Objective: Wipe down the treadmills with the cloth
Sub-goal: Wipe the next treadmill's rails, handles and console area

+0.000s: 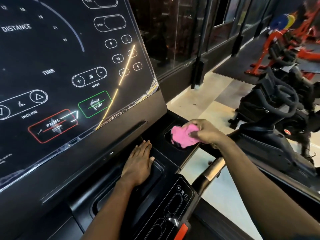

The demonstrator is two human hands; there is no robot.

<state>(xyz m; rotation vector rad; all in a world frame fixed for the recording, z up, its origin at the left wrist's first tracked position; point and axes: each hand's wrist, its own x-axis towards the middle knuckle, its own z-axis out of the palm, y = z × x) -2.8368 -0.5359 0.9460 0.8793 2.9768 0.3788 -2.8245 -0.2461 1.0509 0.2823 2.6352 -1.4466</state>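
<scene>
Cloth [184, 136] in cupholder [167, 134], bike [277, 104] beside.

A black exercise bike [277, 104] is standing on a pale floor [207, 94]; behind the bike, a dark rubber mat [239, 66] is covering the ground; a red weight machine [272, 36] is sitting on that mat beyond the bike, with blue and yellow plates [284, 21] showing at its top; left of the bike, a dark glass wall [173, 32] is reflecting dim shapes, and a black post [200, 49] is running down it to the floor.

Cloth [183, 136] in cup holder [167, 134], right of console [69, 66].
</scene>
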